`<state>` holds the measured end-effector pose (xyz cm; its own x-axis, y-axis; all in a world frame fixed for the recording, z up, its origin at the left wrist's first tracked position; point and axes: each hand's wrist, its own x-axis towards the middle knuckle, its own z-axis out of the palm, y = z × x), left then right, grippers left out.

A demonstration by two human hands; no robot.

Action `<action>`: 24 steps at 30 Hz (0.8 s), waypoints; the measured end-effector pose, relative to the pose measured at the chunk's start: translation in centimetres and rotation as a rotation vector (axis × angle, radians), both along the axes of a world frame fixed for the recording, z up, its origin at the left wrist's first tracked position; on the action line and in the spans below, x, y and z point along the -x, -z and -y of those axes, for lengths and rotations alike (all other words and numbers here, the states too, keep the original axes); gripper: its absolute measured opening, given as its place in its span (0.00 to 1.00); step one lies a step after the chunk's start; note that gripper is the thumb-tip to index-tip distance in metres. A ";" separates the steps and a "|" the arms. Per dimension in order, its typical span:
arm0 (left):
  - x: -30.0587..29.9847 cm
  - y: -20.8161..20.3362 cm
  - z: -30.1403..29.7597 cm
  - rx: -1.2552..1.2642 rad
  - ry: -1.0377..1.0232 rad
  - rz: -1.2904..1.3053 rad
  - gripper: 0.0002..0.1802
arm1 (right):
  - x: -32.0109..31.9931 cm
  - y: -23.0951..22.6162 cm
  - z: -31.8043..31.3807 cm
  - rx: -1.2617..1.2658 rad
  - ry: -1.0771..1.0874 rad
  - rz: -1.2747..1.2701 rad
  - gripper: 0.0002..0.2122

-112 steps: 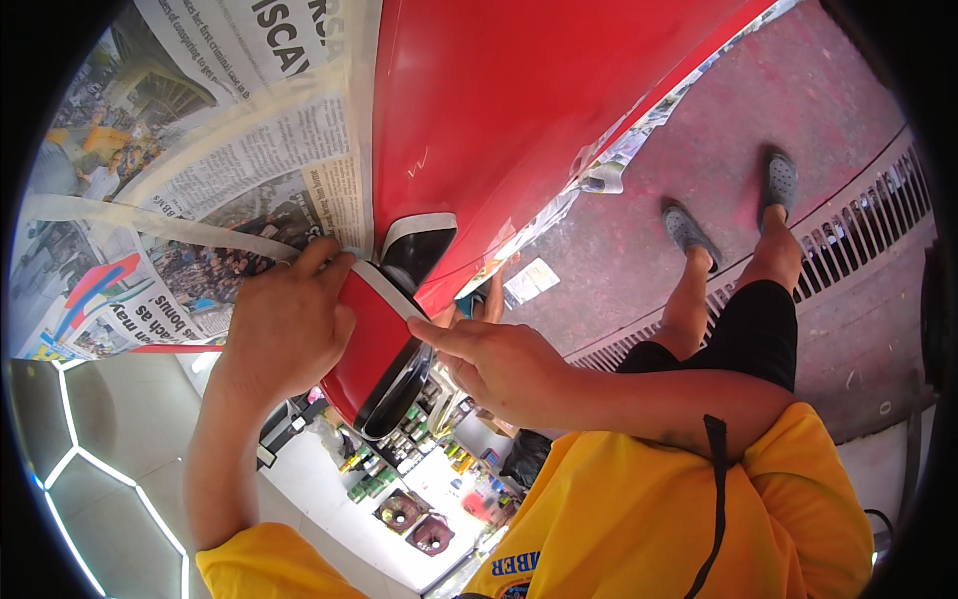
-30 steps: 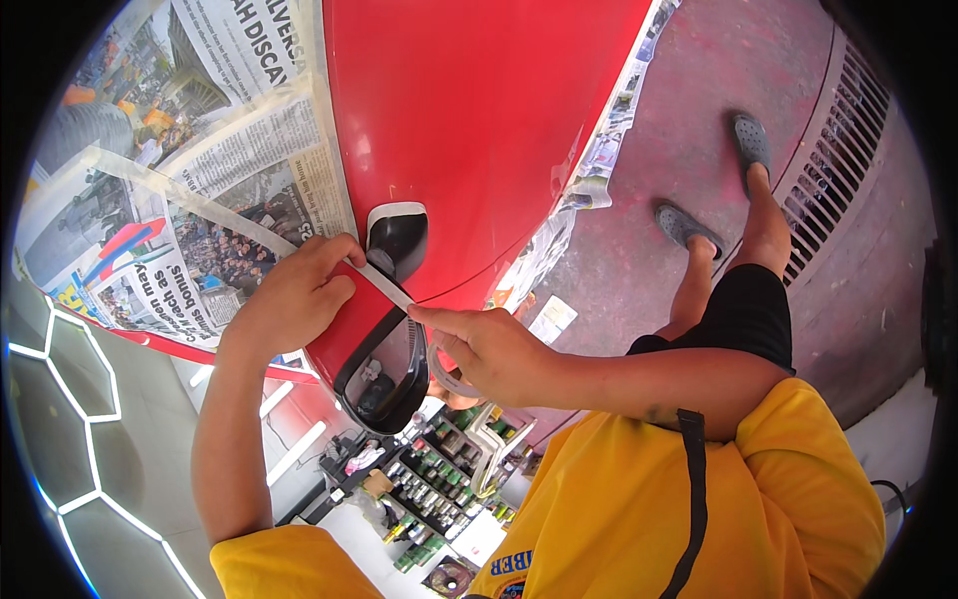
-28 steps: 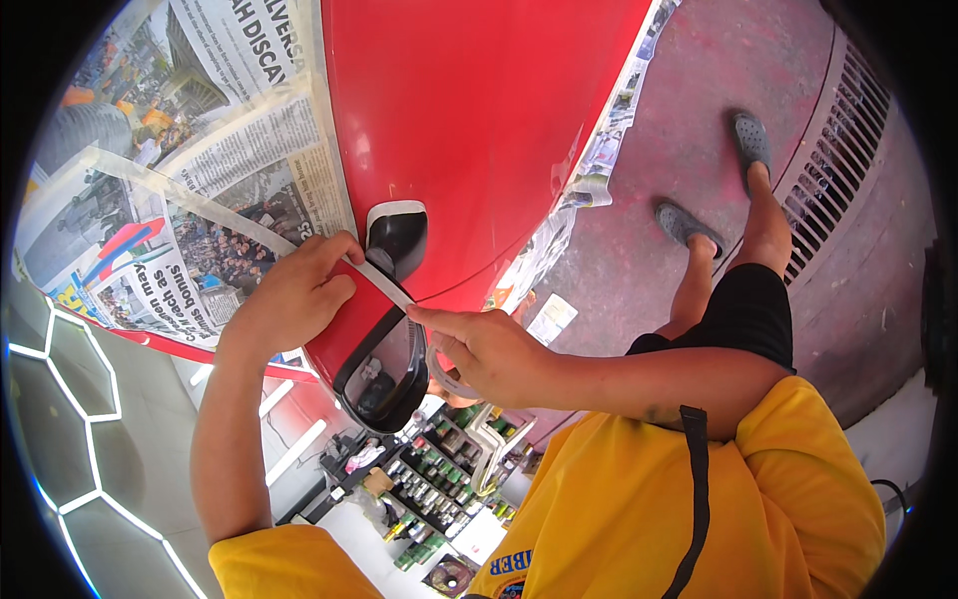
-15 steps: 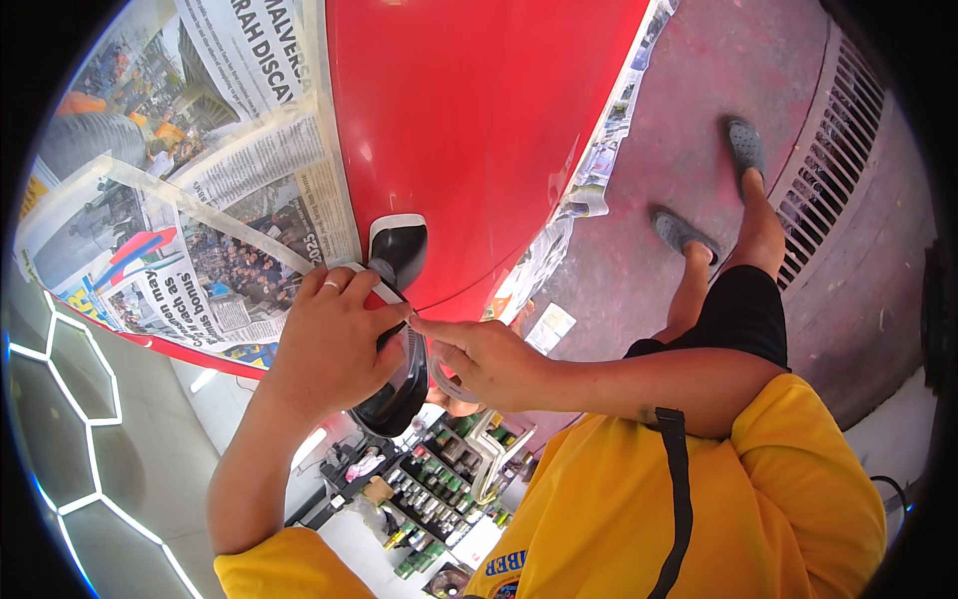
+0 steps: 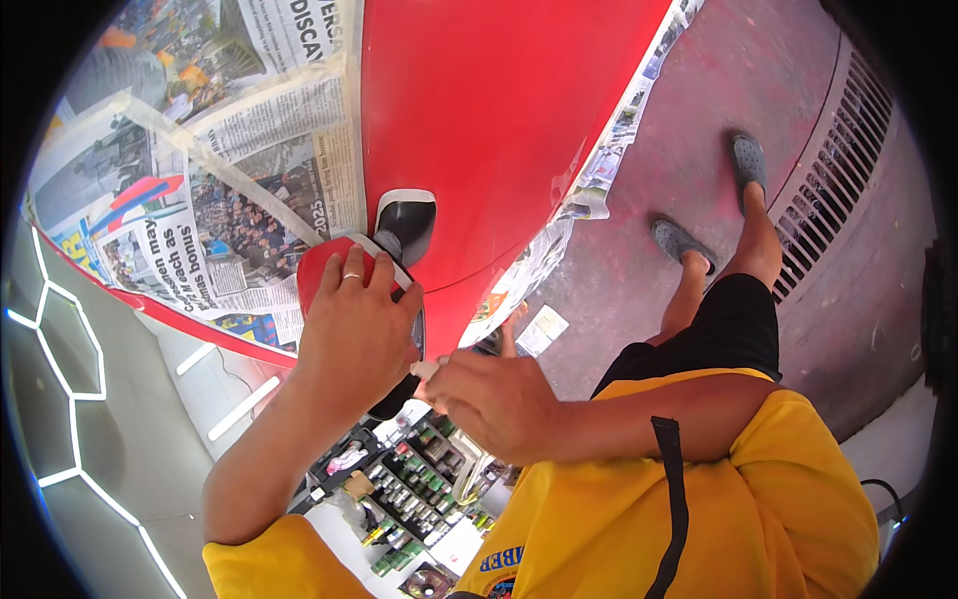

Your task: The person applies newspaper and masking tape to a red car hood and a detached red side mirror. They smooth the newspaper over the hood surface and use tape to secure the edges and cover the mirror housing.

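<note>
A red-capped side mirror (image 5: pixel 317 270) with a black housing juts from the red car panel, its black mount (image 5: pixel 407 228) just beyond. My left hand (image 5: pixel 354 319) lies over the cap, fingers bent round it and thumb at the glass side. At the mirror's edge, my right hand (image 5: pixel 499 399) pinches a pale strip of masking tape (image 5: pixel 426 370) between thumb and fingers. The tape roll is mostly hidden behind that hand. Both hands cover much of the mirror's glass and lower end.
Newspaper (image 5: pixel 254 200) taped over the glass lies left of the red panel (image 5: pixel 479 130). More paper (image 5: pixel 599 175) edges its right side. A floor grate (image 5: pixel 838 170) runs at far right, beyond my grey clogs. Shelves of small containers (image 5: pixel 419 479) stand below the mirror.
My right hand has moved down along the mirror's edge, drawing the tape with it. My left hand has shifted slightly right on the cap, uncovering more red.
</note>
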<state>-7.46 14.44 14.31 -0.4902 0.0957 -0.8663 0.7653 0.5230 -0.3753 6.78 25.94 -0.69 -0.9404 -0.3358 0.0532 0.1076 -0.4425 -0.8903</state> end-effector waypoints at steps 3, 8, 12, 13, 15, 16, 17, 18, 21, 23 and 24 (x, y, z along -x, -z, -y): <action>-2.6 -0.8 0.1 0.020 0.152 -0.117 0.33 | 1.0 3.1 -1.5 0.009 -0.031 0.129 0.09; -9.2 -3.5 0.3 -0.116 0.140 -0.143 0.24 | 1.6 5.3 -3.9 -0.100 -0.124 0.348 0.16; -14.7 -5.6 -1.5 -0.592 -0.124 -0.238 0.21 | 3.9 7.1 2.5 -0.020 -0.259 0.379 0.26; -16.0 -6.0 -1.7 -0.677 -0.177 -0.259 0.21 | 4.2 6.4 3.7 -0.051 -0.260 0.323 0.29; -18.4 -6.7 -1.1 -0.705 -0.283 -0.430 0.23 | 4.3 4.6 5.6 -0.109 -0.276 0.206 0.36; -19.3 -6.9 -0.7 -0.718 -0.335 -0.516 0.24 | 3.9 3.7 5.7 -0.108 -0.291 0.195 0.38; -20.4 -6.6 0.0 -0.728 -0.403 -0.616 0.27 | 3.3 2.6 5.5 -0.117 -0.314 0.180 0.40; -21.5 -6.2 0.6 -0.748 -0.461 -0.719 0.28 | 2.9 1.7 5.2 -0.128 -0.347 0.165 0.42; -23.8 -5.4 2.3 -0.827 -0.620 -1.029 0.29 | 4.9 1.9 4.2 -0.183 -0.522 0.144 0.49; -25.0 -4.2 3.2 -0.898 -0.781 -1.266 0.27 | 6.2 1.6 3.8 -0.229 -0.567 0.148 0.50; -26.2 -3.3 3.5 -0.918 -0.903 -1.392 0.28 | 6.5 0.9 3.4 -0.242 -0.600 0.154 0.50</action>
<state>18.69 10.92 17.63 -0.8594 -0.4158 0.2977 -0.3738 0.9080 0.1891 0.24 22.49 -1.55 -0.5774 -0.7892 -0.2093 0.4071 -0.0560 -0.9117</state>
